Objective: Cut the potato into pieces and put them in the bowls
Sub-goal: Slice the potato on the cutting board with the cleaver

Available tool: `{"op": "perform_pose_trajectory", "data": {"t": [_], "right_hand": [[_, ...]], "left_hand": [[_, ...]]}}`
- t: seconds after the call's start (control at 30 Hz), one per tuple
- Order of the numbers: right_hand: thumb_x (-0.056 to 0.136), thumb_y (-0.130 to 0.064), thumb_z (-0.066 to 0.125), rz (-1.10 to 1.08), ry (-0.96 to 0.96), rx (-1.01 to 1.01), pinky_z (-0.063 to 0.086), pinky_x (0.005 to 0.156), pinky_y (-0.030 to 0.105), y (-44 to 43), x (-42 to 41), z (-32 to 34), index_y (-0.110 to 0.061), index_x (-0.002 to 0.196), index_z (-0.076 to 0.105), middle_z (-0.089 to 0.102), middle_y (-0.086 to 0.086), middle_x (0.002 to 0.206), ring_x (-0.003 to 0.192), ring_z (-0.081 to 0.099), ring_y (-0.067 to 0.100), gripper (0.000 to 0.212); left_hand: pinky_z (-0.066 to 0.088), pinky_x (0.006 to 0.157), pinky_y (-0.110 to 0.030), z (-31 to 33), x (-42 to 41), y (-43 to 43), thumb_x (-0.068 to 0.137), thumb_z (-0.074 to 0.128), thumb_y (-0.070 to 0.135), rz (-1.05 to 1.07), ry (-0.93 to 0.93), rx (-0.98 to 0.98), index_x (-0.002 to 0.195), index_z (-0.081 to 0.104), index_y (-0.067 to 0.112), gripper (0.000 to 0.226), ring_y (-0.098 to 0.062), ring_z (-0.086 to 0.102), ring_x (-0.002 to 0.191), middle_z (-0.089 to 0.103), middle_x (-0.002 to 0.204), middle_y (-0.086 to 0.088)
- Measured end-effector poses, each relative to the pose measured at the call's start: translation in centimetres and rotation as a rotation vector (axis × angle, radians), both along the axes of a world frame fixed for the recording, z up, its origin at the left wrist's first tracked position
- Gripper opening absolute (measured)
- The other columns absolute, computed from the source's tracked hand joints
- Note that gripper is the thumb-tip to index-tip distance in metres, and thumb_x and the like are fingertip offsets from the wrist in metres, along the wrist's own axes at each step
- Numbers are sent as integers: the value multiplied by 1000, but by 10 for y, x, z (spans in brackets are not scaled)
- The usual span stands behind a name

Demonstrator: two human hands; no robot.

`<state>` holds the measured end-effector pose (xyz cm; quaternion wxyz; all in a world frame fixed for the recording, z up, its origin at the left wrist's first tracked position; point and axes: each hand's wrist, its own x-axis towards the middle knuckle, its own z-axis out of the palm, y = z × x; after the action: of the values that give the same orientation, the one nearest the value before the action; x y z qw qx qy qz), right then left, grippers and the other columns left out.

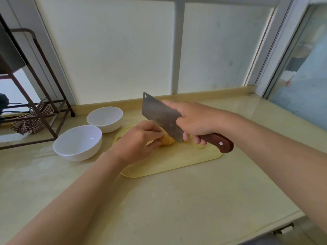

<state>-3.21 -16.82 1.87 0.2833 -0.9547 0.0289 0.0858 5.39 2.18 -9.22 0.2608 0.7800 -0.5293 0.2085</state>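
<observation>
The left hand (138, 140) curls over the peeled yellowish potato (168, 140) on the pale yellow plastic cutting board (177, 161). The right hand (196, 121) grips a wooden-handled steel cleaver (161, 115), its edge at the potato. A round white bowl (78, 142) and a second white bowl (105, 118) stand left of the board on the beige table (177, 200).

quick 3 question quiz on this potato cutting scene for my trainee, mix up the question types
1. Fill in: the left hand holds the potato on the yellow ____.
2. Which hand grips the cleaver? A: left hand. B: right hand.
3. True or false: the near bowl and the far bowl are both empty.

Key: 1 cutting board; 2 B; 3 true.
</observation>
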Motion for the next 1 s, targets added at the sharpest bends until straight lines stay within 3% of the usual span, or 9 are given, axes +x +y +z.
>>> {"op": "perform_pose_trajectory", "data": {"t": [0.2, 1.0], "right_hand": [[94, -3, 31, 9, -27, 4, 53, 46, 30, 1, -2, 8, -56, 161, 10, 73, 16, 82, 43, 61, 17, 88], [97, -5, 31, 40, -6, -46, 56, 48, 32, 4, -3, 9, -56, 161, 8, 72, 15, 85, 44, 60, 18, 85]], "left_hand": [[46, 72, -23, -1, 1, -2, 79, 71, 16, 11, -48, 10, 97, 77, 8, 20, -21, 59, 81, 66, 92, -4], [49, 66, -27, -4, 2, -1, 80, 72, 17, 4, -67, -18, 90, 79, 9, 15, -18, 59, 77, 66, 85, -2]]}}
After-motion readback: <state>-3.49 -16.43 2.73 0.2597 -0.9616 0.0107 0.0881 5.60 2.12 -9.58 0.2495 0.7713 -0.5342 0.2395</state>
